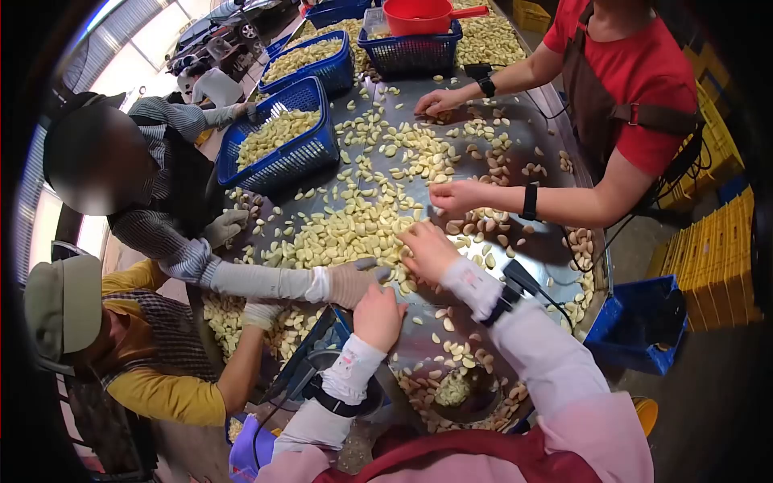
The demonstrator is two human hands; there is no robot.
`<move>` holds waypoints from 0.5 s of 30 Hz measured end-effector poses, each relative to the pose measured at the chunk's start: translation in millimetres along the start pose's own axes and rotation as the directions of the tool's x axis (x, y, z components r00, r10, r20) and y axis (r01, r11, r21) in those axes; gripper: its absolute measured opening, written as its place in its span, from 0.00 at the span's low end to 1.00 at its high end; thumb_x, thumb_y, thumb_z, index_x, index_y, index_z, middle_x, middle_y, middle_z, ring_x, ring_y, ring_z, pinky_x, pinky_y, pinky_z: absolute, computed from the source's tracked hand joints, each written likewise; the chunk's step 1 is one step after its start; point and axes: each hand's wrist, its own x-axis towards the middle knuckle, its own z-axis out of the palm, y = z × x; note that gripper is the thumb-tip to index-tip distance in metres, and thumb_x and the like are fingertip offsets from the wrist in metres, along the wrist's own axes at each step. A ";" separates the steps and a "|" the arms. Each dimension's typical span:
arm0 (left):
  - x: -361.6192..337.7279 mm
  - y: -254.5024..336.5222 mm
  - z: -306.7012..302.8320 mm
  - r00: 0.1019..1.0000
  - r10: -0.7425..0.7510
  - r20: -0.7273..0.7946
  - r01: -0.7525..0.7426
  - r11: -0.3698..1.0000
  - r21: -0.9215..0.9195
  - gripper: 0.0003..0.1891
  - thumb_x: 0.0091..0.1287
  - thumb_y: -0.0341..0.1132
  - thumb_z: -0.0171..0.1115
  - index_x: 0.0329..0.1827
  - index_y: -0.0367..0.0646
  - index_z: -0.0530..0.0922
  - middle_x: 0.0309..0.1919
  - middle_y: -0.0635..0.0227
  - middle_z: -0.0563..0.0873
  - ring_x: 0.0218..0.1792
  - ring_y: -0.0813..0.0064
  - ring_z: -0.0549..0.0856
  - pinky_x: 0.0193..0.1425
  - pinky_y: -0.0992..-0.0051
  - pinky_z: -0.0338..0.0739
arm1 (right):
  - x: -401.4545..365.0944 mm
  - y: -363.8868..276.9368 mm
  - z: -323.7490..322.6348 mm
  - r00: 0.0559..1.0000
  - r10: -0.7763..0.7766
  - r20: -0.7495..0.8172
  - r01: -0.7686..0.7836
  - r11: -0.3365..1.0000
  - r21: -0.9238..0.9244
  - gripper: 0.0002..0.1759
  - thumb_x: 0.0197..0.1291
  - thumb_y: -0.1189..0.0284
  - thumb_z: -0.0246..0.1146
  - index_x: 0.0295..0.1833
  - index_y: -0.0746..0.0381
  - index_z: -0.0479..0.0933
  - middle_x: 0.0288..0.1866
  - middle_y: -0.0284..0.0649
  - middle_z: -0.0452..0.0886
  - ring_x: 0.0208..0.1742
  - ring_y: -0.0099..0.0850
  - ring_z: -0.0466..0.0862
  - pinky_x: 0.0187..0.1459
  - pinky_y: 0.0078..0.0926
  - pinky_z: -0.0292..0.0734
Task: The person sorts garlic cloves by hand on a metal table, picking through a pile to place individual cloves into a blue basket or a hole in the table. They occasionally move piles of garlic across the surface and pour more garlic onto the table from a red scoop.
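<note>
The pale cloves (346,229) lie heaped mid-worktop (535,133), handy from several sides, so the right hand (431,253) meets their edge, fingers loosely bent, while the left hand (378,318) curls beside a co-worker's glove (352,283), though I cannot tell whether either grip has hold of anything.

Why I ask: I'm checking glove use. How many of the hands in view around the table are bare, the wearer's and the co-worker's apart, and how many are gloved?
Wearer's bare hands: 2
Co-worker's bare hands: 2
Gloved hands: 4
Total: 8
</note>
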 end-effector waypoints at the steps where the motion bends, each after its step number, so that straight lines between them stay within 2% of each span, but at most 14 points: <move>1: 2.9 2.8 1.2 1.000 0.003 -0.009 -0.003 1.000 0.002 0.16 0.60 0.42 0.71 0.39 0.39 0.79 0.39 0.53 0.79 0.40 0.52 0.83 0.41 0.59 0.80 | 30.2 1.1 12.9 0.998 0.055 0.014 -0.055 0.998 -0.043 0.31 0.55 0.61 0.69 0.66 0.53 0.73 0.62 0.47 0.72 0.65 0.49 0.71 0.65 0.48 0.68; 2: 4.8 8.1 4.4 0.998 0.048 0.036 -0.048 0.999 0.009 0.16 0.59 0.42 0.72 0.39 0.39 0.79 0.39 0.52 0.79 0.40 0.52 0.84 0.41 0.59 0.80 | 45.2 -1.8 25.0 0.999 0.052 0.007 -0.052 0.998 -0.047 0.31 0.55 0.61 0.69 0.66 0.53 0.73 0.62 0.47 0.72 0.65 0.49 0.71 0.65 0.48 0.68; 3: 7.4 13.4 7.5 0.992 0.094 0.082 -0.095 0.995 0.012 0.16 0.59 0.41 0.72 0.39 0.38 0.79 0.39 0.52 0.79 0.41 0.51 0.84 0.41 0.59 0.80 | 58.4 -3.0 32.7 1.000 0.030 -0.005 -0.030 0.994 -0.103 0.34 0.53 0.57 0.69 0.68 0.50 0.72 0.67 0.46 0.69 0.68 0.50 0.68 0.67 0.53 0.63; 5: 10.1 13.8 14.0 0.991 0.086 0.100 -0.088 0.996 0.012 0.19 0.56 0.42 0.75 0.40 0.37 0.78 0.41 0.51 0.79 0.42 0.51 0.83 0.43 0.60 0.81 | 64.2 -1.5 40.6 1.000 -0.010 0.022 0.014 0.984 -0.178 0.40 0.49 0.47 0.69 0.70 0.41 0.71 0.77 0.41 0.62 0.74 0.52 0.62 0.70 0.65 0.52; 7: 9.8 -8.7 18.7 0.998 -0.065 0.000 0.065 0.997 0.036 0.26 0.53 0.41 0.77 0.47 0.35 0.76 0.46 0.47 0.78 0.46 0.46 0.82 0.49 0.56 0.79 | 39.1 4.2 44.1 0.992 -0.121 0.033 0.124 0.988 -0.092 0.38 0.48 0.49 0.71 0.68 0.41 0.74 0.75 0.41 0.64 0.72 0.51 0.64 0.69 0.63 0.55; 8: 11.0 -22.3 19.1 0.986 -0.161 0.046 0.162 0.987 -0.016 0.32 0.48 0.39 0.80 0.53 0.36 0.72 0.49 0.46 0.76 0.49 0.44 0.81 0.52 0.57 0.78 | 18.6 6.0 44.1 0.992 -0.113 0.046 0.117 0.989 -0.087 0.38 0.48 0.49 0.71 0.68 0.41 0.74 0.75 0.41 0.64 0.72 0.51 0.64 0.69 0.63 0.55; 9: 10.9 -42.4 30.8 0.994 -0.108 -0.030 0.105 0.990 -0.097 0.39 0.45 0.37 0.82 0.59 0.36 0.69 0.52 0.44 0.73 0.49 0.43 0.80 0.51 0.56 0.79 | -4.8 7.8 39.9 0.989 -0.126 0.075 0.132 0.988 -0.077 0.36 0.47 0.51 0.72 0.66 0.41 0.76 0.73 0.40 0.66 0.71 0.50 0.64 0.68 0.61 0.57; 11: 21.4 -46.9 27.2 0.984 -0.181 0.002 0.178 0.969 -0.174 0.52 0.39 0.37 0.85 0.69 0.40 0.64 0.54 0.41 0.70 0.50 0.41 0.80 0.53 0.55 0.79 | -35.6 15.2 8.5 0.977 -0.151 0.149 0.161 0.985 -0.058 0.33 0.45 0.54 0.74 0.62 0.41 0.79 0.70 0.39 0.68 0.69 0.49 0.65 0.66 0.57 0.60; 12: 26.2 -42.6 24.1 0.981 -0.194 0.025 0.196 0.964 -0.179 0.52 0.39 0.37 0.85 0.69 0.40 0.64 0.54 0.41 0.70 0.50 0.41 0.80 0.53 0.55 0.79 | -44.2 21.7 -9.6 0.969 -0.157 0.190 0.168 0.985 -0.044 0.31 0.45 0.56 0.74 0.59 0.42 0.80 0.69 0.38 0.68 0.68 0.49 0.66 0.65 0.56 0.61; 14: 47.4 -31.4 16.3 0.957 -0.251 0.148 0.251 0.968 0.021 0.60 0.34 0.37 0.87 0.75 0.49 0.60 0.57 0.39 0.68 0.52 0.38 0.79 0.57 0.55 0.78 | -37.9 52.9 -33.5 0.992 -0.095 -0.082 0.094 0.995 -0.014 0.30 0.44 0.55 0.74 0.57 0.45 0.81 0.68 0.39 0.71 0.69 0.46 0.68 0.66 0.58 0.59; 15: 57.3 -31.5 20.6 0.955 -0.253 0.156 0.253 0.967 0.018 0.60 0.34 0.37 0.87 0.75 0.49 0.60 0.57 0.39 0.68 0.52 0.38 0.79 0.57 0.55 0.78 | -25.3 83.3 -38.8 0.998 0.006 -0.056 0.015 0.927 0.375 0.31 0.46 0.52 0.72 0.59 0.47 0.80 0.65 0.42 0.74 0.66 0.43 0.73 0.66 0.53 0.62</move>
